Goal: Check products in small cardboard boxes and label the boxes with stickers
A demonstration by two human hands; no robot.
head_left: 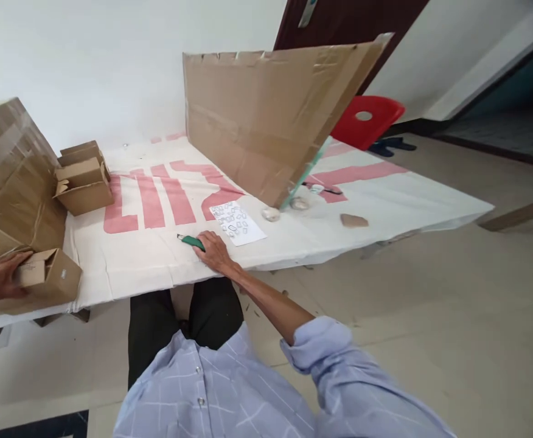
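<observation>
My right hand (212,250) rests at the table's front edge, its fingers wrapped round a green cutter (190,241) whose tip points left. Just right of it lies a white sheet with small drawn shapes (236,222). At the far left my left hand (0,278) lies against a small cardboard box (56,277), fingers spread on its left part; the fingertips touch its top flap. Behind that hand stands a large taped carton (15,176). An open small box (84,185) sits beside the carton.
A large cardboard panel (266,109) stands upright on the cloth-covered table (175,267). Tape rolls (271,213), scissors (330,190) and a cardboard scrap (354,220) lie near its base. A red chair (369,121) is behind the table.
</observation>
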